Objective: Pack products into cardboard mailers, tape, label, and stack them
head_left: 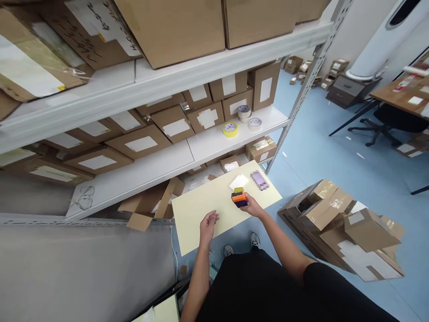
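Observation:
My right hand (250,205) is wrapped round a small orange and dark blue handheld device (239,197) with a yellow-green part on top. The device is over the pale yellow tabletop (197,205), and its exact kind does not show. Just beyond it lies a white sheet of paper (238,181). My left hand (208,225) hovers near the front edge of the tabletop, its fingers loosely bent and apart from the thumb, with nothing visible in them. Towards the right end of the table sits a flat purple item (259,180), blurred into blocks.
A metal shelf (208,150) behind the table carries labelled cardboard boxes (205,117), a yellow tape roll (230,129) and white tape rolls (244,112). Below it an open carton (150,203) juts out. Stacked cardboard boxes (345,223) stand on the floor at right.

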`<state>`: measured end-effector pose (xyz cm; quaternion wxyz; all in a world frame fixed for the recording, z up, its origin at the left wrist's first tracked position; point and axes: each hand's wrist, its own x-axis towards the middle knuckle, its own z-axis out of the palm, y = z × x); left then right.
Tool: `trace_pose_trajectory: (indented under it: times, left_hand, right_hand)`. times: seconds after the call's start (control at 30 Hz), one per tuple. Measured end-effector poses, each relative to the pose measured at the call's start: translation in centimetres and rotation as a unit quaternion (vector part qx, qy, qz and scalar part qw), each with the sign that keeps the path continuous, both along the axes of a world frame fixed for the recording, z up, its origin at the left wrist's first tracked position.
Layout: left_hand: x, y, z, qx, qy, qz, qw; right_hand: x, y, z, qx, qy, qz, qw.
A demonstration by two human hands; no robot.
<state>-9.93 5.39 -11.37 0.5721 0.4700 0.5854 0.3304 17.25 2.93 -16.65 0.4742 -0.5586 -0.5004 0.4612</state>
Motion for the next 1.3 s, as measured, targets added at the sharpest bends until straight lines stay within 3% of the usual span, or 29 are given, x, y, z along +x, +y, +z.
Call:
trace_pose_trajectory:
  times: [0.13, 0.23, 0.37, 0.5, 0.63, 0.8, 1.0, 1.3]
  left_hand:
    - [0.4, 2.4, 5.8, 0.072, -0.024, -0.036, 0.996]
    - [0.1, 3.9, 11.1, 0.134, -0.038, -0.089, 0.986]
    - [-1.1, 5.2, 17.2, 0.214, 0.011, -0.191, 0.958]
    - [-2.4, 5.8, 20.1, 0.260, 0.068, -0.295, 0.917]
    - [-3.6, 6.2, 20.2, 0.275, 0.084, -0.343, 0.895]
    - [-5.7, 6.5, 18.8, 0.261, 0.028, -0.319, 0.911]
    - [-8.3, 6.4, 16.5, 0.186, -0.076, -0.296, 0.934]
    - [-9.1, 5.2, 15.4, 0.289, -0.014, -0.201, 0.936]
  right_hand:
    - [-2.0, -0.1, 7.4, 0.077, 0.014, 0.033, 0.996]
    - [-3.4, -0.1, 11.4, 0.108, -0.007, 0.047, 0.993]
    - [-5.5, -0.1, 14.7, 0.137, -0.021, 0.060, 0.989]
    - [-7.8, -0.3, 16.5, 0.146, -0.038, 0.088, 0.985]
    - [-9.8, -0.6, 17.5, 0.151, -0.063, 0.104, 0.981]
    - [-11.8, -0.9, 17.4, 0.148, -0.064, 0.112, 0.981]
    - [-13.6, -1.5, 17.1, 0.121, -0.074, 0.117, 0.983]
    - [-15.5, -1.4, 17.8, 0.097, -0.112, 0.089, 0.985]
